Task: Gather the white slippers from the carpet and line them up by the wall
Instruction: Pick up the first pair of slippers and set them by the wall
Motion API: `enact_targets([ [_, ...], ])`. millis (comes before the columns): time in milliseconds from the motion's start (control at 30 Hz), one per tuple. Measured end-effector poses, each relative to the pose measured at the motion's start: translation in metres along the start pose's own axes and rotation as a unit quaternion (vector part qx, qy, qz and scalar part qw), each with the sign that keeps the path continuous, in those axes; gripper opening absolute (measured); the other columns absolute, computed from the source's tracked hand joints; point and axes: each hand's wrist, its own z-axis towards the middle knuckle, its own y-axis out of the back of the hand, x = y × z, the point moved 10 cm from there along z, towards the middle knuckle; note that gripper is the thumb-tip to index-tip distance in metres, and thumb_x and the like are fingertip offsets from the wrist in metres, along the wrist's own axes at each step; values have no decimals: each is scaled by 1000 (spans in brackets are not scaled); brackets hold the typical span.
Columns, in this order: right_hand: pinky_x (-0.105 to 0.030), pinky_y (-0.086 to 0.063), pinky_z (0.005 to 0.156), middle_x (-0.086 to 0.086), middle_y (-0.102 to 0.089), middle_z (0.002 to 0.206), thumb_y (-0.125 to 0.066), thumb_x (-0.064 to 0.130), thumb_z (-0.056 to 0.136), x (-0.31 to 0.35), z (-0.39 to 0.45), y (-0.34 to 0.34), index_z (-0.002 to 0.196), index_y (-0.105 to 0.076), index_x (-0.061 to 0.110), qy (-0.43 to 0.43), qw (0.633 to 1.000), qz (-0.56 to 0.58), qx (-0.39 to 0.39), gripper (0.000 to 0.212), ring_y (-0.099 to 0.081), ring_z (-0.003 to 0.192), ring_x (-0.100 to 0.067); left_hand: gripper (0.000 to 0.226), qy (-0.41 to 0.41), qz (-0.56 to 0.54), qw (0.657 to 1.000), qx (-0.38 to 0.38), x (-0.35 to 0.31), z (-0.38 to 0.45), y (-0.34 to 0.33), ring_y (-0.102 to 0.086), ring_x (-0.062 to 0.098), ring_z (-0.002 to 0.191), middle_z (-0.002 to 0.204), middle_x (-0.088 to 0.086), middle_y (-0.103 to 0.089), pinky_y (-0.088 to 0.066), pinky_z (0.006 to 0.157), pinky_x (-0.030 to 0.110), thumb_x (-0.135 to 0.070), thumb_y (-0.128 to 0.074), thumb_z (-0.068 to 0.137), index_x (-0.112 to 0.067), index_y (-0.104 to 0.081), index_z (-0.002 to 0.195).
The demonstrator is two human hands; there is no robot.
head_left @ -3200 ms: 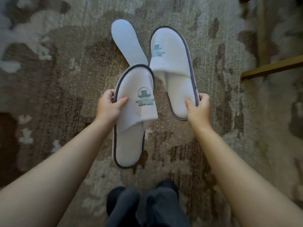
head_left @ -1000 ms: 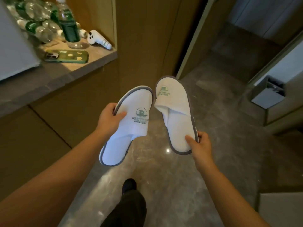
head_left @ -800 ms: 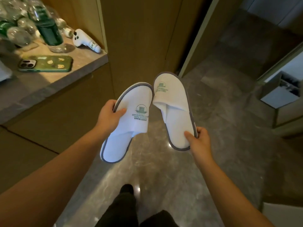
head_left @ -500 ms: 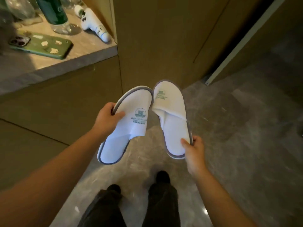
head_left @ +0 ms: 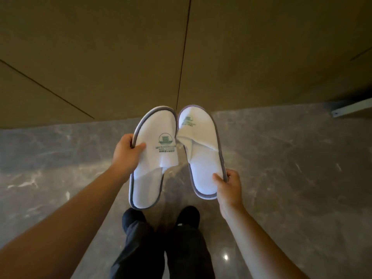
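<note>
Brown panelled wall (head_left: 261,47) fills the far half of the view, met by a grey marble floor (head_left: 302,168) that runs right up to its base. No carpet is seen any longer: three seconds ago the slippers were being lifted off patterned carpet, and half a second ago a shelf with a phone and bottles was visible at far left, now out of frame. The wall is now faced squarely, which suggests that the carrying leg is judged nearly done and only the setting-down remains.

Dark trouser legs and shoes (head_left: 189,214) are planted on the marble at the near edge. Above them two white slippers are held in the air, toes pointed toward the wall, their toe ends almost touching. The left slipper (head_left: 153,158) is pinched at its outer edge by the left hand (head_left: 125,153); the right slipper (head_left: 201,158) is pinched near its heel by the right hand (head_left: 229,188). Each grip is closed on its slipper. Neither slipper is yet on the floor; lowering them side by side against the wall's base is likely what is called for next.
</note>
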Motion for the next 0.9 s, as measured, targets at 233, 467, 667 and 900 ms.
enact_targets([
  [233, -37, -44, 77, -10, -50, 94, -53, 6, 82, -125, 117, -72, 107, -44, -2, -15, 999, 10, -31, 27, -48, 82, -20, 6, -4, -2, 1000, 10, 120, 107, -73, -51, 28, 83, 87, 11, -54, -45, 74, 45, -15, -53, 82, -17, -49, 78],
  [467, -32, -41, 76, -14, -52, 101, -54, 8, 83, -212, 274, -108, 109, -46, -5, 29, 994, 52, -95, 31, -51, 93, -24, 19, -35, -41, 998, 28, 193, 221, -162, -56, 38, 98, 107, 22, -58, -49, 87, 55, -16, -51, 84, -4, -53, 98],
  [667, -33, -42, 76, -16, -54, 104, -60, 9, 79, -240, 349, -126, 110, -44, -5, 46, 990, 60, -117, 37, -54, 100, -32, 9, -58, -76, 993, 63, 210, 266, -217, -58, 36, 98, 106, 20, -60, -51, 86, 54, -14, -51, 84, -9, -54, 91],
  [900, -35, -39, 98, -12, -44, 132, -63, 23, 79, -215, 320, -161, 127, -38, 9, 139, 988, -67, -29, 56, -45, 119, -27, 9, -52, -121, 988, 76, 218, 265, -222, -60, 32, 96, 105, 16, -62, -53, 83, 50, -15, -51, 85, -11, -54, 93],
])
